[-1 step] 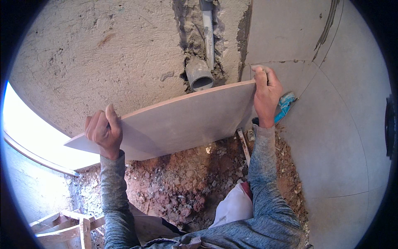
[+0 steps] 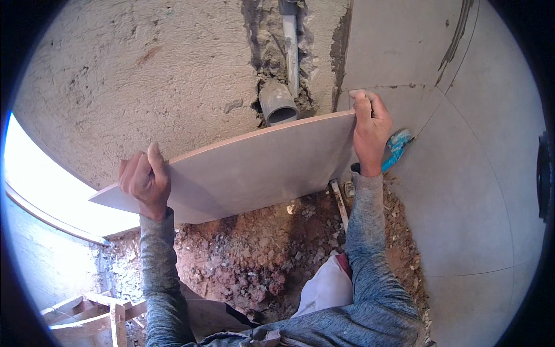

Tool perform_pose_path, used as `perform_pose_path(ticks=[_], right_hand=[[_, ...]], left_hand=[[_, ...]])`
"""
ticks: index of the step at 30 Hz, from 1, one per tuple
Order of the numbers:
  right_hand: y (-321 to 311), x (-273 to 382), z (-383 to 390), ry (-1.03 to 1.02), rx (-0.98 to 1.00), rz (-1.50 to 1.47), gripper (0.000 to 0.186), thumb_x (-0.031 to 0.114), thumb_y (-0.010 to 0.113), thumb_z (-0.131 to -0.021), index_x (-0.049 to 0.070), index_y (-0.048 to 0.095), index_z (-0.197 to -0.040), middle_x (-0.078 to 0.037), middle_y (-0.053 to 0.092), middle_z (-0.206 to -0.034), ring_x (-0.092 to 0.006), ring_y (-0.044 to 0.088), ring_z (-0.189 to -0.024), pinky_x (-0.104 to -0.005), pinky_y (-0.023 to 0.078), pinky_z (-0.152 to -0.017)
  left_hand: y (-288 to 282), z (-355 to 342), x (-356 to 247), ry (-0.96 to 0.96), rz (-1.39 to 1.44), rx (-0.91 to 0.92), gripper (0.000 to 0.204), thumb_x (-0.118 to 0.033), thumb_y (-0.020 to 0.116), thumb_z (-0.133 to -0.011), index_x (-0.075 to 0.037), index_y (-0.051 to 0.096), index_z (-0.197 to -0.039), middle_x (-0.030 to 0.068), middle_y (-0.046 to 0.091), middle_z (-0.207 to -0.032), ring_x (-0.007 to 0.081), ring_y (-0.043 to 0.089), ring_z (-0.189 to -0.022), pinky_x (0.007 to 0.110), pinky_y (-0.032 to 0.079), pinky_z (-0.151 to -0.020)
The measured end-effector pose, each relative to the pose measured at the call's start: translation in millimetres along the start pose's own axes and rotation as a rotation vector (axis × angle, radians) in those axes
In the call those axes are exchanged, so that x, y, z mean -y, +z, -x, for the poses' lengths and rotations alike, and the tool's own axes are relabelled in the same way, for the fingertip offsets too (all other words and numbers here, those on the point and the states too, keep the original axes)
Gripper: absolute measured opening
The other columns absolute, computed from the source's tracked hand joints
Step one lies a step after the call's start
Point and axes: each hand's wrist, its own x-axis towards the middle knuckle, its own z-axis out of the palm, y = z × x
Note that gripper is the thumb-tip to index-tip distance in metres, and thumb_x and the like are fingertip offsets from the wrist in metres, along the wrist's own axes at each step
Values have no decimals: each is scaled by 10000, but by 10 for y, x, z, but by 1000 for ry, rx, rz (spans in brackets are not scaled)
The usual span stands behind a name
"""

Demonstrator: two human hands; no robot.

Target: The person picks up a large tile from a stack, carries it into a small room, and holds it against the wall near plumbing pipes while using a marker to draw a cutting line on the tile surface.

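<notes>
Spanning the middle of the frame, the large grey tile (image 2: 260, 168) hangs between the two hands, its long upper edge running up from left of centre toward the upper right. The left hand (image 2: 145, 180) is clamped on the tile near its left end, fingers curled over the top edge and thumb pointing up; a pointed corner of the tile juts out past this hand toward the left of the frame. The right hand (image 2: 372, 133) grips the opposite end, right of centre, at the upper right corner, so nearly all of the tile's face lies to the left of that grip and below its fingertips. How far the fingers reach behind the tile cannot be told, since the tile itself hides them. Just above the top edge, the open mouth of a grey pipe (image 2: 272, 98) sticks out of the rough wall (image 2: 144, 75), with a thin white pipe (image 2: 291, 55) rising above it at top centre. Beside the right wrist, a blue tool (image 2: 396, 149) stands near the tiled surface (image 2: 462, 202) that fills the right of the frame. Below the tile, reddish rubble (image 2: 243, 254) covers the ground at lower centre, and a wooden frame (image 2: 118, 324) stands at lower left.
</notes>
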Motion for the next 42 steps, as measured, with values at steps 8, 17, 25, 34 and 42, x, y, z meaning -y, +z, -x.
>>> perform_pose_path(ticks=[8, 17, 25, 34, 42], right_hand=[[60, -35, -61, -12, 4, 4, 240, 181, 567, -979, -26, 689, -972, -20, 639, -801, -77, 524, -746, -260, 436, -667], [120, -76, -101, 15, 21, -13, 246, 187, 566, -980, -22, 695, -963, 3, 601, -746, -59, 481, -691, -252, 411, -613], [164, -40, -126, 0, 13, 4, 257, 194, 567, -977, -31, 692, -959, -18, 633, -775, -76, 516, -733, -265, 438, -658], [219, -116, -165, 13, 4, -36, 267, 197, 564, -982, -34, 694, -952, -18, 638, -785, -75, 520, -735, -261, 436, -656], [227, -143, -188, -8, -15, -5, 272, 202, 561, -984, -31, 699, -957, -33, 652, -794, -81, 538, -752, -258, 445, -684]], left_hand=[[84, -26, 36, -23, -7, -13, 411, -70, 687, -883, -88, 491, -522, 33, 424, -480, 186, 355, -410, 341, 287, -506], [144, -59, 63, -18, 0, -40, 399, -78, 694, -879, -97, 510, -525, 23, 429, -474, 165, 358, -407, 336, 275, -500], [192, -50, 123, -6, -1, -45, 414, -85, 706, -875, -106, 498, -517, 14, 419, -470, 158, 325, -406, 332, 266, -497], [243, -74, 123, -25, -13, -49, 429, -90, 727, -861, -116, 493, -502, 2, 422, -459, 146, 323, -398, 322, 272, -496], [273, -83, 125, -31, -6, -47, 411, -93, 738, -851, -114, 513, -508, 2, 418, -458, 152, 335, -398, 324, 282, -496]])
